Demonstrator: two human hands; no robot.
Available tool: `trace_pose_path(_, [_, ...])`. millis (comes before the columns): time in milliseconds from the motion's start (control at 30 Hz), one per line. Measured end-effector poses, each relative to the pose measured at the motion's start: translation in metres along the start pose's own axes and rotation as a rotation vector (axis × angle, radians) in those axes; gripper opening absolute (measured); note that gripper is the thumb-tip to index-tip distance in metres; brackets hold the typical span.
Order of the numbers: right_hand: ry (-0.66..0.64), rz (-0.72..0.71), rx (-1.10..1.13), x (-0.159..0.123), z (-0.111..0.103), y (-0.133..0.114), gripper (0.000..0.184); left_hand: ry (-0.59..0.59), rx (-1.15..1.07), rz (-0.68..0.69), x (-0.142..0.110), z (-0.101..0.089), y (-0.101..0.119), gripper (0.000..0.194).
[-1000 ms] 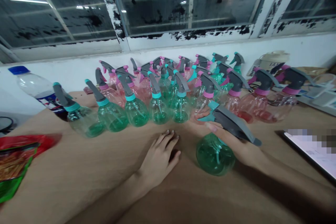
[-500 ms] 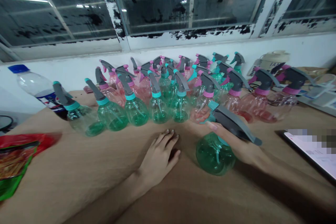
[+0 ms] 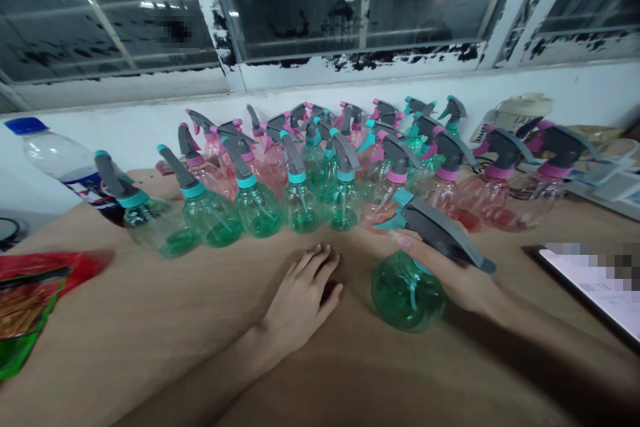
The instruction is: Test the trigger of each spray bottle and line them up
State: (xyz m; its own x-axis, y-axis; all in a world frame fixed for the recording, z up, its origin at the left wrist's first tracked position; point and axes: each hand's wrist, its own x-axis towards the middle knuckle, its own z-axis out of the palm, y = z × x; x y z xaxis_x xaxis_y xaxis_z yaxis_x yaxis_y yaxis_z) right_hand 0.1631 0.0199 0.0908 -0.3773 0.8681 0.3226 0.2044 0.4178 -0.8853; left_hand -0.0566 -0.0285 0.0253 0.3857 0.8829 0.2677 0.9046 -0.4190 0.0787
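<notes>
Work on the near part of the counter (image 3: pixel 150 320), in front of the front row of spray bottles (image 3: pixel 345 203). Mind the screen (image 3: pixel 595 293) lying to your right; your right forearm passes near it, so direct any drips away from that side.

Rest your left hand (image 3: pixel 303 297) palm down on the counter, fingers loosely spread and holding nothing. It lies between the row and your body, well placed to steady the base if the bottle rocks.

The green spray bottle (image 3: pixel 409 293) is just right of your left hand. The view does not settle whether its base touches the counter; support the weight until you feel contact.

Your right hand (image 3: pixel 450 277) grips it around the neck, below the grey spray head (image 3: pixel 440 227). The thumb lies on the near side; the other fingers are largely hidden. Hold firmly enough to stop the neck turning.

A fingertip shows near the teal trigger (image 3: pixel 393 220). Avoid accidental pressure there: the teal nozzle (image 3: pixel 403 197) points towards the row.
</notes>
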Motion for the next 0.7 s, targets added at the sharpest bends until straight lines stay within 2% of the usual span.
trace_pose_path(300, [0.011, 0.019, 0.178, 0.0000, 0.0046, 0.0003, 0.026, 0.018, -0.014, 0.000, -0.0002, 0.0008, -0.0001, 0.039])
trace_pose_path(600, [0.021, -0.075, 0.046, 0.0001, 0.0025, 0.0060, 0.026, 0.008, -0.004, -0.011, 0.0013, -0.0005, 0.0001, 0.039])
trace_pose_path(700, [0.031, -0.092, 0.029, 0.0007, 0.0022, 0.0064, 0.018, 0.010, -0.008, -0.019, 0.0014, -0.0009, 0.0003, 0.037])
